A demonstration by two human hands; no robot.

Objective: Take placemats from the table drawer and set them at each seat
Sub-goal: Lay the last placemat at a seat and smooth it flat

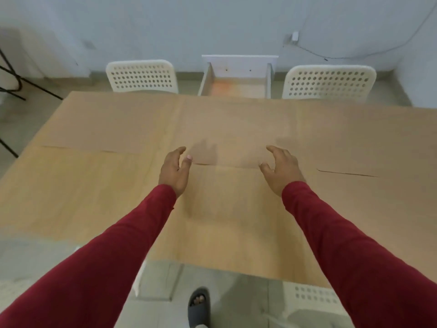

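Observation:
Thin tan placemats lie flat on the wooden table [71, 190]: one at the far left [106, 121], one in the middle [236, 133], one at the far right [366, 143]. My left hand [175, 171] and my right hand [281, 169] hover open, fingers apart, at the near corners of the middle placemat, holding nothing. The white table drawer [238, 61] stands pulled out at the far edge; its visible bottom looks bare with an orange tint. The frame is blurred, so the mat edges are faint.
Two white perforated chairs stand at the far side, one left [142, 75] and one right [328, 82] of the drawer. A third chair [312, 299] is at the near right. My foot in a grey slipper [199, 304] is below. Black stand legs [14, 76] are at far left.

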